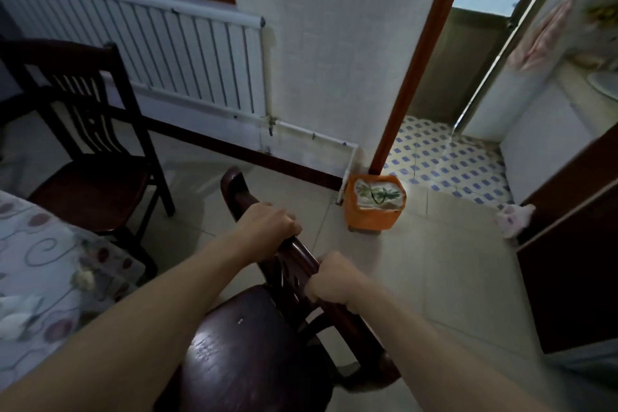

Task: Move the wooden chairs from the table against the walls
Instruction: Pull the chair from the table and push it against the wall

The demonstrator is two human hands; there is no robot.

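A dark wooden chair (247, 354) stands right below me, its glossy seat toward me and its curved backrest rail pointing away. My left hand (269, 224) is closed around the top rail near its far end. My right hand (331, 278) grips the same rail closer to me. A second dark wooden chair (90, 184) with a slatted back stands at the left, beside the table (43, 264) with a flowered cloth, its back toward the radiator wall.
A white radiator (160, 57) runs along the far wall. An orange waste bin (374, 207) sits by the door frame (421, 67), with a tiled room beyond. A dark cabinet (572, 261) stands at the right, a pink slipper (513, 217) beside it.
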